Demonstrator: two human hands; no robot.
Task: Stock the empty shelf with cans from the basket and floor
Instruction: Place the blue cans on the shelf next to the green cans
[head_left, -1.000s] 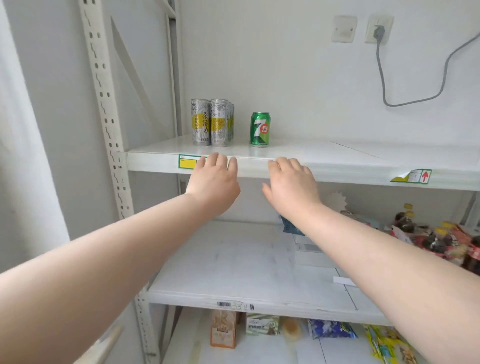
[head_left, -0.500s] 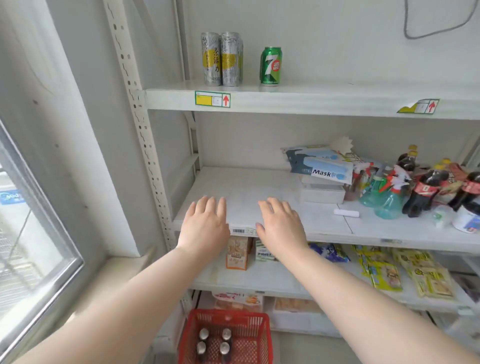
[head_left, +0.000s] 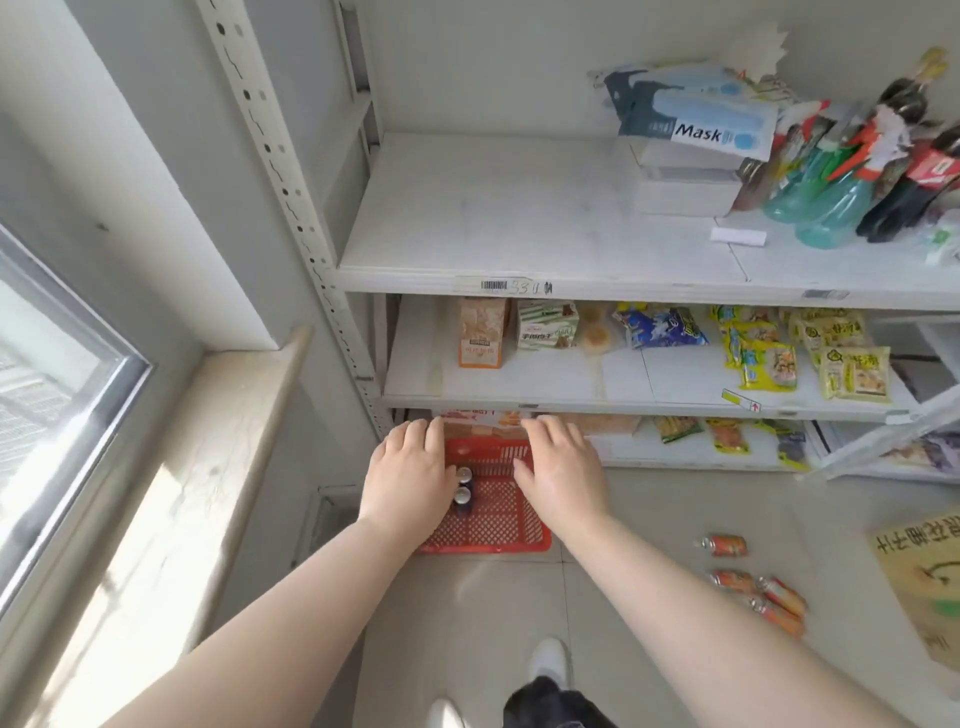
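Looks down at the floor (head_left: 649, 519) now, no longer up at the top shelf with its few cans, which is out of view at this moment. Brings both hands down with the gaze: from the edge of that shelf, past the middle shelf (head_left: 519, 218), to just above the red basket (head_left: 493, 525). Keeps the left hand (head_left: 408, 478) flat over the left side of the basket, fingers straight and close together, holding nothing. Keeps the right hand (head_left: 563, 475) the same way over the right rim, also with nothing in it. Finds two upright cans (head_left: 461, 496) in the basket, just beside the left hand; cannot tell about contact. Finds more orange cans (head_left: 724, 545) lying on the floor, well apart to the right. Means, probably, the start of the next pick: calls first for a reach down and a grasp on the basket cans.
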